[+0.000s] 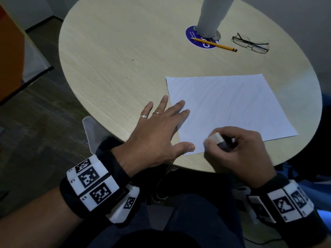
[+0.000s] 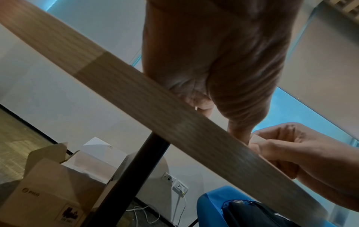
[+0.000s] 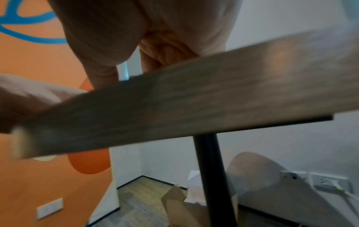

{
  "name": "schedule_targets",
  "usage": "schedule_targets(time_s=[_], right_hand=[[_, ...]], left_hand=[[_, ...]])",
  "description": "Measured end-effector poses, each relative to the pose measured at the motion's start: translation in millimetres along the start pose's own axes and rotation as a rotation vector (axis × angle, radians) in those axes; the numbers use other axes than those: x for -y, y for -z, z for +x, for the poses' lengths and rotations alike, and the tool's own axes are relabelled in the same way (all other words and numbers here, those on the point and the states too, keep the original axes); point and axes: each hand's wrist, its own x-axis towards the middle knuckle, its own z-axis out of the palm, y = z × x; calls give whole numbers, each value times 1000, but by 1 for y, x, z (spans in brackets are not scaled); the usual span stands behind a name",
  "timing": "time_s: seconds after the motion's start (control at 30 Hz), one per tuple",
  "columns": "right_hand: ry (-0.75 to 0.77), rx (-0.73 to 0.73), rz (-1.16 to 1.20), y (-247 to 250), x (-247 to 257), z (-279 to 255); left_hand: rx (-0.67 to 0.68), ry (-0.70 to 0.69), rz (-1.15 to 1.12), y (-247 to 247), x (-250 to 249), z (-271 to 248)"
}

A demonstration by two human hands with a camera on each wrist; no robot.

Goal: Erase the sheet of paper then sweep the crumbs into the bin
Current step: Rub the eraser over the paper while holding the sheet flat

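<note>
From the head view, your left hand (image 1: pixel 157 135) lies flat with straight fingers pinning the near left edge of the sheet of paper (image 1: pixel 231 104) on the bench (image 1: pixel 116 51), while your right hand (image 1: pixel 240 151) pinches the eraser (image 1: pixel 215 138) against the sheet's near corner; the paper looks thin, light and apt to crease or slide, so keep pressing it close beside where you rub. The left wrist view shows your left palm (image 2: pixel 213 61) above the bench edge (image 2: pixel 136 92) and the right hand (image 2: pixel 291 150) clasping the pale eraser (image 2: pixel 257 140). The right wrist view is blurred and the grip is hidden behind the bench edge (image 3: pixel 194 99).
</note>
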Motion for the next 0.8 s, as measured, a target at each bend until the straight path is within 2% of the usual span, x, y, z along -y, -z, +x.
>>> schedule_targets(time_s=[0.07, 0.2, 0.27, 0.37, 0.47, 0.53, 0.63, 0.7, 0.8], right_hand=[[11, 7, -25, -4, 2, -2], [-120, -90, -13, 17, -21, 2], [-64, -116, -48, 12, -12, 3], [-1, -55, -44, -9, 5, 0], [-109, -91, -57, 2, -9, 4], [-124, -143, -90, 10, -14, 6], [-68, -82, -11, -1, -3, 6], [-82, -40, -21, -6, -2, 5], [-163, -134, -15, 9, -22, 13]], left_hand=[[4, 3, -8, 1, 0, 0], [11, 9, 2, 1, -1, 0], [2, 7, 7, 0, 0, 1], [-1, 8, 2, -1, 1, 2], [2, 4, 3, -2, 1, 3], [1, 2, 11, -3, 3, 3], [-2, -6, 24, -4, 5, 4], [-4, -6, 26, -5, 6, 3], [22, -6, 39, -3, 5, 3]])
